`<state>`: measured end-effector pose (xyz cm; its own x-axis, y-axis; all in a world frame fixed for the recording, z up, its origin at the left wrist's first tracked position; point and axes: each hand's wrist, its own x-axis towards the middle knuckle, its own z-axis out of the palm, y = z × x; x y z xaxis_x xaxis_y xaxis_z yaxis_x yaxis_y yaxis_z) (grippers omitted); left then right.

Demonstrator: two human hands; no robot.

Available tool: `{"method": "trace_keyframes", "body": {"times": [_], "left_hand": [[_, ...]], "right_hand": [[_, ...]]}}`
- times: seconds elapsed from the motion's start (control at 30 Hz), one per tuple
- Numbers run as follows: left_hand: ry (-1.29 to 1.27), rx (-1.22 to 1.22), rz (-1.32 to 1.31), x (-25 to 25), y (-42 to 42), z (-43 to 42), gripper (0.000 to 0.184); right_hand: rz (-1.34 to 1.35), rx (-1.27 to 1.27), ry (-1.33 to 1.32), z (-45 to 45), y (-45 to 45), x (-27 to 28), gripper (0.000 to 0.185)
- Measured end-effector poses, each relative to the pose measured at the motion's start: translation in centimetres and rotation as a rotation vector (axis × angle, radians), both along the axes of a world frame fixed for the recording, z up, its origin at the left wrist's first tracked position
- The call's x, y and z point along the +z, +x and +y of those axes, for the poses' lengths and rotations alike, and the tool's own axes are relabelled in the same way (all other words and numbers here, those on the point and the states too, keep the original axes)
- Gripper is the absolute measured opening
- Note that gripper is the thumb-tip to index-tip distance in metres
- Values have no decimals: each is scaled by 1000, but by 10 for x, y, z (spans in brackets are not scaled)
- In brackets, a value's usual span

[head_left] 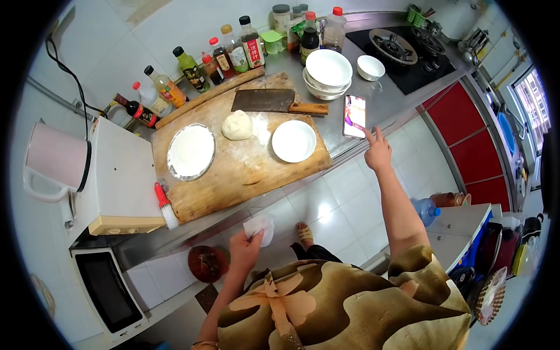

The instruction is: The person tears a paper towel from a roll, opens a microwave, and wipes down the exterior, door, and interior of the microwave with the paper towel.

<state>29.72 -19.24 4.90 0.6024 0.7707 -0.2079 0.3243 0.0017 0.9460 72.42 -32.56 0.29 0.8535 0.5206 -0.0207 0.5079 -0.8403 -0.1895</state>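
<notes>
My left hand (245, 248) is closed on a crumpled white tissue (261, 228), in front of the counter edge. My right hand (378, 150) is stretched out to a smartphone (353, 122) on the steel counter, one fingertip at its lit screen and other fingers apart; it grips nothing. On the wooden board (245, 181) lie a ball of dough (237, 125), a plate of white flour (191, 151), a white bowl (294, 141) and a cleaver (265, 100) with a wooden handle. Loose flour dusts the board around the dough.
A rolling pin (210, 98) lies along the board's back edge, before a row of sauce bottles. Stacked white bowls (328, 70) and a small bowl (370, 68) stand near the gas stove (402, 49). A red-handled brush (166, 205) rests at the left.
</notes>
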Motion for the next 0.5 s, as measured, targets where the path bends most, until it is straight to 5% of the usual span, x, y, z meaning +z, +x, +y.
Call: {"method": "trace_keyframes", "body": {"times": [0.27, 0.5], "left_hand": [[2, -3, -46, 1, 10, -8, 22], [-53, 79, 42, 1, 3, -1, 21]], "right_hand": [[-166, 17, 368, -17, 13, 5, 65], [-123, 28, 392, -15, 16, -2, 64]]}}
